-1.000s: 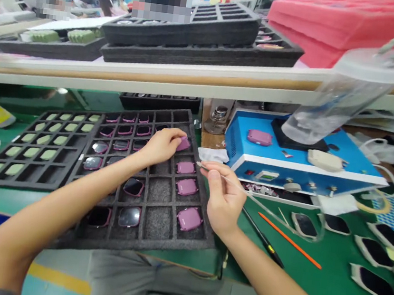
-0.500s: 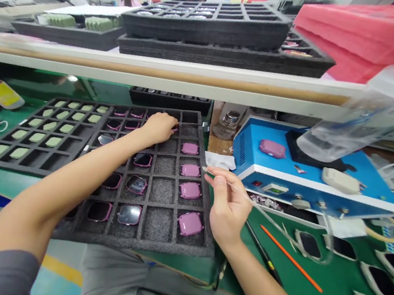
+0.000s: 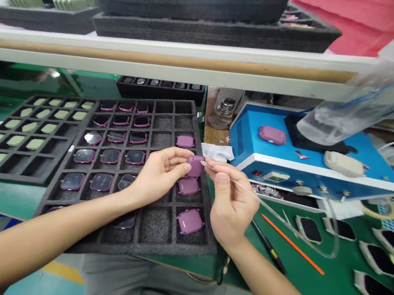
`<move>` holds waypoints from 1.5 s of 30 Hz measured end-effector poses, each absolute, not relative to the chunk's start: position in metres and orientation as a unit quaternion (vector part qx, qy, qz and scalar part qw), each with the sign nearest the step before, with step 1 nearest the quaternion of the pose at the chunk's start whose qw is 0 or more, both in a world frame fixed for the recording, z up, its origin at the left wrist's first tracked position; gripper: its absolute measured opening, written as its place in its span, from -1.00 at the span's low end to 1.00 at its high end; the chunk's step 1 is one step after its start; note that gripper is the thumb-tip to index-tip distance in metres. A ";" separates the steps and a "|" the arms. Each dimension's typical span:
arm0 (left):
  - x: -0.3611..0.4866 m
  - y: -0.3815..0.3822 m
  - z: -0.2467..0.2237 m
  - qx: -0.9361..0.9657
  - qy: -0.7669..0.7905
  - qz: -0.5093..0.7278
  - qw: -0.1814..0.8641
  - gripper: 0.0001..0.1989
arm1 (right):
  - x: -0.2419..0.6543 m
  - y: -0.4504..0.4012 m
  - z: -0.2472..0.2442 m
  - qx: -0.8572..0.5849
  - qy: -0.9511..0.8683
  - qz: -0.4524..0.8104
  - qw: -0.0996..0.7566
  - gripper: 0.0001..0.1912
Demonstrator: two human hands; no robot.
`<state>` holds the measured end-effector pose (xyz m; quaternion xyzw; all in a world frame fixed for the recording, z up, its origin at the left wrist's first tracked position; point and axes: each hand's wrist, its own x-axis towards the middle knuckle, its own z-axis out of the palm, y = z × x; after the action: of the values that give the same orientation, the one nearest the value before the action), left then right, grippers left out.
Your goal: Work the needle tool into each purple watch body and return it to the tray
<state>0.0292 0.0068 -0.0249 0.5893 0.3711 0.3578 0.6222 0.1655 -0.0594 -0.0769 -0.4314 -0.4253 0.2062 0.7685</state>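
Pinched between the thumb and fingers of my left hand (image 3: 161, 174) is a purple smartwatch body (image 3: 195, 165), raised over the right column of the black foam tray (image 3: 153, 252). My right hand (image 3: 231, 204) grips a thin clear tube (image 3: 265, 204), its tip touching or very close to the watch's upper right edge. Below the held watch, other purple watch bodies (image 3: 190, 222) lie back up in the right column. Purple watches with dark screens up (image 3: 135, 157) fill columns further left. My left hand and forearm cover some cells.
A second foam tray (image 3: 18, 171) holds pale green watch parts. On the right stands a blue control box (image 3: 269, 168) carrying a clear cylinder (image 3: 341, 108). An orange stick (image 3: 293, 244), a black pen-like tool (image 3: 270, 250) and several pale watches (image 3: 379, 258) lie on the green bench. A shelf edge (image 3: 164, 62) crosses overhead.
My left hand has come from the tray's far cells toward me and to the right, now with a purple watch body. The right hand still grips the tube. The view has tilted down.
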 end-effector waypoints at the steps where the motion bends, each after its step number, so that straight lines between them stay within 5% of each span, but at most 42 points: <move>1: 0.029 0.007 -0.025 0.585 0.369 0.360 0.626 -0.71 | 0.166 -0.059 -0.077 -0.436 -0.426 0.204 0.766 -0.84; 45: 0.025 0.008 -0.027 0.577 0.337 0.369 0.646 -0.71 | 0.165 -0.061 -0.077 -0.457 -0.421 0.214 0.754 -0.86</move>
<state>0.0251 0.0076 -0.0272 0.5767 0.3371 0.3693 0.6461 0.1649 -0.0612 -0.0769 -0.4569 -0.4213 0.2138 0.7537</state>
